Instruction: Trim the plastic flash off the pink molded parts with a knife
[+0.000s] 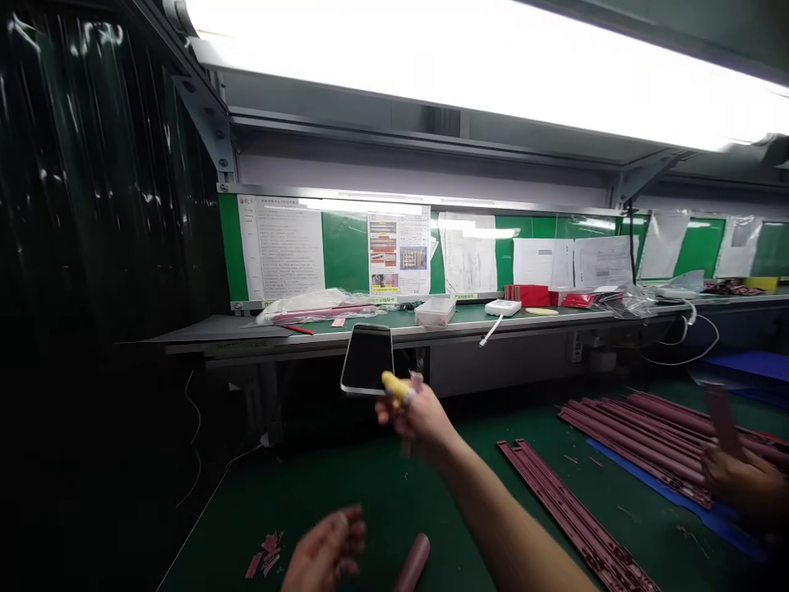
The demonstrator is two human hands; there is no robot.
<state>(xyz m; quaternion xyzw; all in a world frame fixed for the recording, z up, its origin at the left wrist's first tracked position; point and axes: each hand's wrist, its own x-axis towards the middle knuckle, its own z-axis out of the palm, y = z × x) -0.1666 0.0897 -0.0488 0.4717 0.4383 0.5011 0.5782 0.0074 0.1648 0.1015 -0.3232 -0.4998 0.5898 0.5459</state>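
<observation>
My right hand is raised over the bench below the shelf edge, its fingers closed and blurred. A short yellow piece shows at its fingertips; whether it covers a finger or is held I cannot tell. Pale pinkish bits stick out above and below the fingers. My left hand is low at the front, loosely curled with fingers apart, and nothing shows in it. Between my arms lies a rounded mauve bar. Left of my left hand are small mauve scraps on the green bench top.
A dark-screened phone stands out at the shelf edge, just beyond my right hand. Long mauve strips lie to the right, with more mauve bars on blue sheeting. Another person's hand holds a mauve piece at far right.
</observation>
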